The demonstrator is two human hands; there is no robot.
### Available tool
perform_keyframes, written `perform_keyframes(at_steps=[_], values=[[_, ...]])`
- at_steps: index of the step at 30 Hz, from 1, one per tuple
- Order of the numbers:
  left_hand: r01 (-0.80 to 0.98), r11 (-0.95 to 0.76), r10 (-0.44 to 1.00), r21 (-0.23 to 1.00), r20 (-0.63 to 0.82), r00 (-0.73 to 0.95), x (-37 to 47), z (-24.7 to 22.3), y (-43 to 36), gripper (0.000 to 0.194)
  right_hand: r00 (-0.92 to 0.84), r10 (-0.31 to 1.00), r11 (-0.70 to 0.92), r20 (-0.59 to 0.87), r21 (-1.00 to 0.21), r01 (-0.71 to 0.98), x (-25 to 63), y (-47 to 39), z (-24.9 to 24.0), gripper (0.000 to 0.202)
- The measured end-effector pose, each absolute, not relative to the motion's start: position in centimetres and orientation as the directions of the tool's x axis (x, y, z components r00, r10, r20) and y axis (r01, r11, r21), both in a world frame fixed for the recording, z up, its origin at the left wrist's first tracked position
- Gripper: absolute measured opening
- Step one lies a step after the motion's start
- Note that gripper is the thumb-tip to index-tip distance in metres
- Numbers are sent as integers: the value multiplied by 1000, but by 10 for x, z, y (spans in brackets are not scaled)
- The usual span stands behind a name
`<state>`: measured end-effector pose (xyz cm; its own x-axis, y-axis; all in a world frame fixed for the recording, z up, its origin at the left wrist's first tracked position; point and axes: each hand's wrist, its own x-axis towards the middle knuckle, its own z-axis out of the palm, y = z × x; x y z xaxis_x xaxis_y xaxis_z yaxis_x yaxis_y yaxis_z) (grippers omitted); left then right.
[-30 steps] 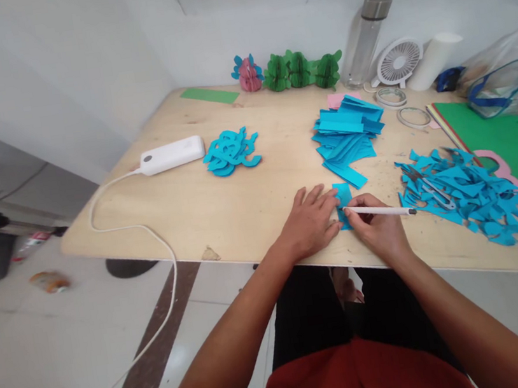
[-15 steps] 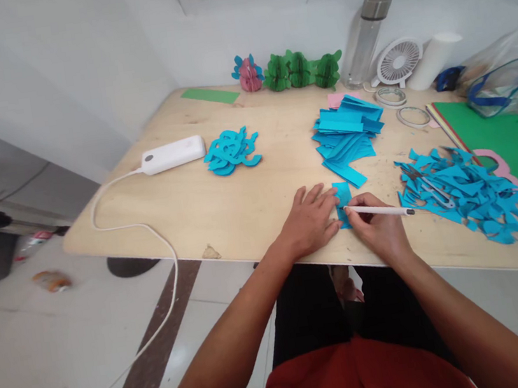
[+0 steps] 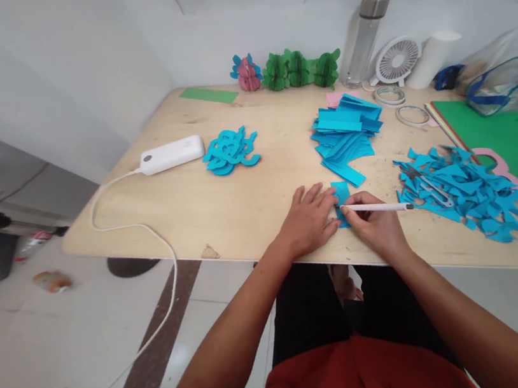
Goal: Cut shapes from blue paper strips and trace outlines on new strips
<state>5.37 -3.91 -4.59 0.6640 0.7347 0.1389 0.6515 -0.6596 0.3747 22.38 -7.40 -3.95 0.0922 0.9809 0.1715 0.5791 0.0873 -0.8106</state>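
Head view: pinches white pen (image 3: 381, 207) in right hand (image 3: 379, 229), steadies blue paper (image 3: 341, 191) under its tip with spread left hand (image 3: 308, 223), shows curled cutouts (image 3: 225, 156) apparently done left of the grip, folded strips (image 3: 344, 123) remaining beyond.

A pale wooden table (image 3: 224, 218) set against a white wall bears a white power bank (image 3: 171, 155), a cluster of curled blue cutouts (image 3: 231, 151), folded blue paper strips (image 3: 348, 123) and, near its front edge, a small blue paper piece (image 3: 340, 189). Blue scraps (image 3: 473, 189) spread at right beside green sheets (image 3: 506, 137). Along the back are a green strip (image 3: 209, 95), pink-and-blue and green paper figures (image 3: 298, 69), a clear bottle (image 3: 362, 44), a small white fan (image 3: 397, 60) and a plastic bag (image 3: 507, 79).
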Motion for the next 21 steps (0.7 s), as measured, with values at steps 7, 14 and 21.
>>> perform_keyframes(at_steps=[7, 14, 21], values=[[655, -655, 739, 375, 142, 658, 54, -46, -39, 36, 156, 971, 71, 179, -846, 528, 229, -76, -35, 19], [654, -659, 737, 371, 144, 660, 54, -45, -40, 35, 106, 982, 69, 157, -818, 571, 230, -73, -42, 19], [652, -665, 732, 365, 143, 667, 54, -46, -40, 36, 94, 983, 72, 159, -798, 599, 230, -72, -45, 20]])
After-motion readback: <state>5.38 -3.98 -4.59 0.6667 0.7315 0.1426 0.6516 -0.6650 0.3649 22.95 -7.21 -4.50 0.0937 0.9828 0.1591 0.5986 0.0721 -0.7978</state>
